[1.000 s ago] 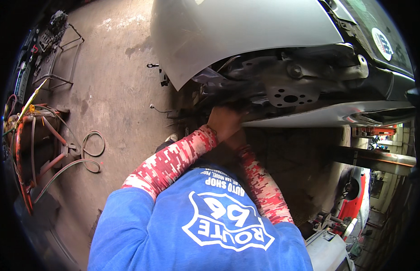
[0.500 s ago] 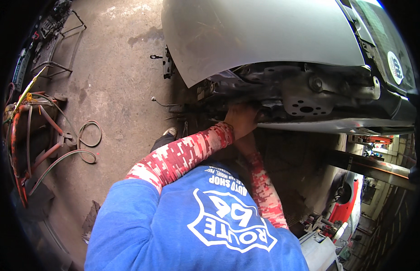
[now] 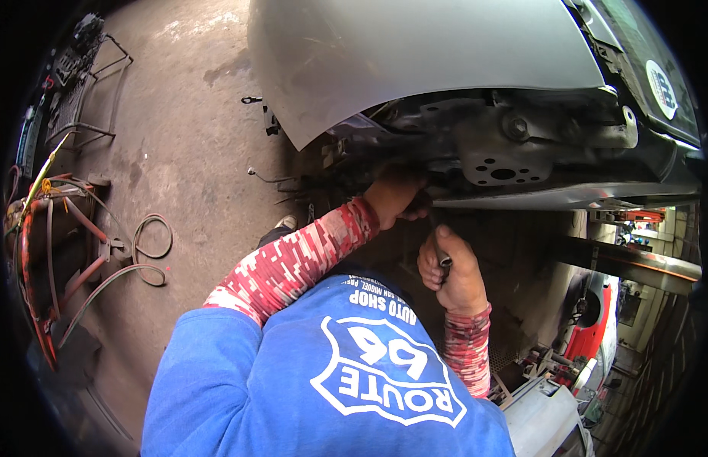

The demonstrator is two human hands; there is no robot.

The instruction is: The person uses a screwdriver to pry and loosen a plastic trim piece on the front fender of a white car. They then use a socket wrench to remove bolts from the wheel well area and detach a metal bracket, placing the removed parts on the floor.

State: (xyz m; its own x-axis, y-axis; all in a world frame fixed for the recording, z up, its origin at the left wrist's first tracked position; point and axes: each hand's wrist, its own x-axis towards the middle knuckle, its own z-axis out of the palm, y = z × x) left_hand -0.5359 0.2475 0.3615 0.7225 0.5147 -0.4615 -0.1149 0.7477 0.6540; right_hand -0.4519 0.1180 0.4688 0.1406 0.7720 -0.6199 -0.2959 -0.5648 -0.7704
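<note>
In my right hand (image 3: 459, 273) I grip a dark metal socket wrench (image 3: 444, 257), its round hollow end poking out by the thumb. The wrench's other end runs up toward the car's dark underparts and is lost in shadow. My left hand (image 3: 392, 196) reaches in at the front corner of the car, its fingers curled against dark parts below the silver hood (image 3: 430, 53). What those fingers hold, if anything, is hidden. Just right of the left hand lies a grey metal bracket (image 3: 497, 161) with several round holes. Both forearms wear red-and-white patterned sleeves.
A silver body panel edge (image 3: 567, 198) runs rightward from my hands. On the left floor stand an orange-framed piece of equipment (image 3: 80, 221) and a looped hose (image 3: 152, 240). A metal stand (image 3: 83, 99) is farther off. A steel beam (image 3: 628, 266) and a red car part (image 3: 594, 320) are at right.
My right hand has come out from beneath the left one, down and to the right, and the wrench now shows in it. The left hand stays at the car's front parts.
</note>
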